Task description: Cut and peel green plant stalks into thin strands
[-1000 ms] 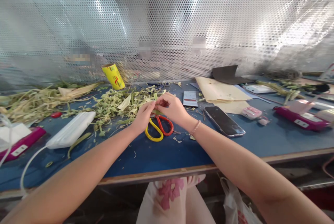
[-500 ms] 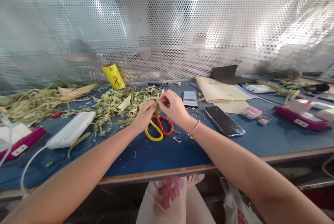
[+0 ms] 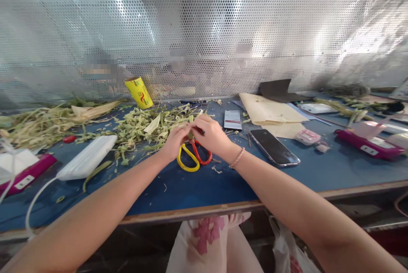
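Above the scissors [image 3: 188, 158], which have one yellow and one red handle, my left hand [image 3: 175, 139] and my right hand [image 3: 208, 132] meet at the fingertips. Both are closed in a pinch around something small and greenish, mostly hidden by the fingers; I cannot make out what it is. The scissors lie on the blue table [image 3: 191, 194], blades hidden beneath the hands. Just behind and left of my left hand is a pile of pale green plant pieces [image 3: 137, 126].
A dark phone [image 3: 274, 147] and a small card box [image 3: 232, 119] lie to the right, with beige paper [image 3: 270, 109] behind. On the left are a white power bank [image 3: 87, 158] and a yellow tube [image 3: 139, 93]. A perforated metal screen [image 3: 204, 26] stands behind.
My right hand has lowered slightly and its fingers have folded closer over my left fingertips. The scissors and plant pile have stayed in place.
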### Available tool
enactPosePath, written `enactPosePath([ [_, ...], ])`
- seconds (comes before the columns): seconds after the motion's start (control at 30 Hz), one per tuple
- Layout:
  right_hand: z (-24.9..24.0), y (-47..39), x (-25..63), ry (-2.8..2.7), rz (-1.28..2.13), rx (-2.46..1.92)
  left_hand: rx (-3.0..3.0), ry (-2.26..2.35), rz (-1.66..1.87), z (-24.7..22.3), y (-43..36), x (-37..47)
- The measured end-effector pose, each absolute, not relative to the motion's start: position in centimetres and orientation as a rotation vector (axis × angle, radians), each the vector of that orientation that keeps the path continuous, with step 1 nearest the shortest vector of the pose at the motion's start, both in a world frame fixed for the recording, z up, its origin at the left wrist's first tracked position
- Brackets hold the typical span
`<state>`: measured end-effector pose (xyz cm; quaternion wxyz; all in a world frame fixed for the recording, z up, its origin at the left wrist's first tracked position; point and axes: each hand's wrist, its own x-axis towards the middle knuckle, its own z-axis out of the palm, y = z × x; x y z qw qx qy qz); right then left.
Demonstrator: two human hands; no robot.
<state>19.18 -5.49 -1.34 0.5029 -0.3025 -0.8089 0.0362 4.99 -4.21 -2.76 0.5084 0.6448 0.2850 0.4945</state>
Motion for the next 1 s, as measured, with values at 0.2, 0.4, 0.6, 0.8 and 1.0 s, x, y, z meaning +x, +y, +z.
enactPosePath([
  [0.2, -1.4, -5.4, 18.9, -1.879, 0.219, -0.754, 1.503, 0.801, 1.249, -2.6, -4.2, 5.4],
  [0.4, -1.2, -4.5, 19.0, -1.443, 0.722, -0.883, 1.584, 0.856, 1.256, -2.2, -4.3, 5.5],
  [0.6, -1.3, -3.4, 19.2, -1.197, 1.168, -0.929, 1.909, 0.872, 1.152, -1.4, -5.3, 5.3],
  [0.8, -0.4, -3.9, 19.9, -1.218, 1.316, -0.879, 2.259, 0.843, 0.975, -0.8, -5.8, 5.4],
  [1.0, 0.0, -4.1, 20.3, -1.256, 1.344, -0.848, 2.179, 0.858, 0.962, -1.0, -5.5, 5.6],
])
